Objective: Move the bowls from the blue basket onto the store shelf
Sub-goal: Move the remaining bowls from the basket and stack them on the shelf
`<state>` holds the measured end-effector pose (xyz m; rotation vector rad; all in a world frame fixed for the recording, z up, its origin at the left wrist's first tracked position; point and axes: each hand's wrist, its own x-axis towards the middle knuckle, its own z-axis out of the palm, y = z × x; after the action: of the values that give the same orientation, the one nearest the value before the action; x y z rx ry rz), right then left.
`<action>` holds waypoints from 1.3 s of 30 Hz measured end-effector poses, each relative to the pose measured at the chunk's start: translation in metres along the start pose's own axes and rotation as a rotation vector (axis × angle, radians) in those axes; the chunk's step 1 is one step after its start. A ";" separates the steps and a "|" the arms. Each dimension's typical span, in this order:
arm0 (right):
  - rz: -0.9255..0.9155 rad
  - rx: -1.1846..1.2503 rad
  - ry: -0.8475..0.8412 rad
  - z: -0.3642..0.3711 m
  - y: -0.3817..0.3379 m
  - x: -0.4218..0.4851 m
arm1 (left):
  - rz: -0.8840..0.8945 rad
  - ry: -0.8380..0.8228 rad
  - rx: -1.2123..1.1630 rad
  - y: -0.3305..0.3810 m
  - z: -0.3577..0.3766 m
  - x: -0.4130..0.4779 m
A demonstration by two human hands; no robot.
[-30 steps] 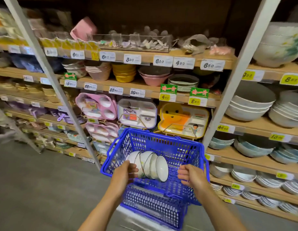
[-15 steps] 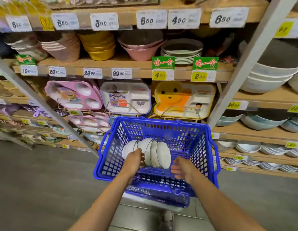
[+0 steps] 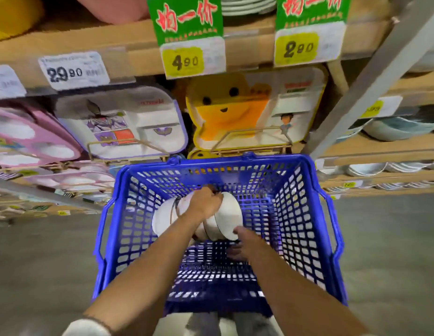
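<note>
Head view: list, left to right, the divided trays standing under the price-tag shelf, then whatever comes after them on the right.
Pink tray → white tray with purple rim → yellow tray with a smiling face → grey slanted post → pale stacked bowls at the far right.

Both forearms reach forward and down. Left hand (image 3: 206, 204) grips the bowls (image 3: 229, 214) from above, fingers curled. Right hand (image 3: 246, 242) sits lower, fingers relaxed.
</note>
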<state>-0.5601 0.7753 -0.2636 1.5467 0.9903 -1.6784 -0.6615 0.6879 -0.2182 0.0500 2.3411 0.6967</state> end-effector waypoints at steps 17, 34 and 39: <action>-0.072 0.213 0.058 0.013 -0.003 0.089 | -0.087 -0.056 0.186 -0.028 0.063 0.071; -0.470 -0.142 -0.095 -0.051 -0.041 -0.108 | -0.081 0.094 -0.408 0.025 -0.035 -0.084; -0.654 -0.269 -0.206 -0.071 -0.058 -0.179 | 0.017 0.078 -0.697 0.046 -0.070 -0.129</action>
<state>-0.5551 0.8601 -0.0814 0.8959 1.6441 -1.9689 -0.6139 0.6662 -0.0740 -0.2705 2.0448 1.5000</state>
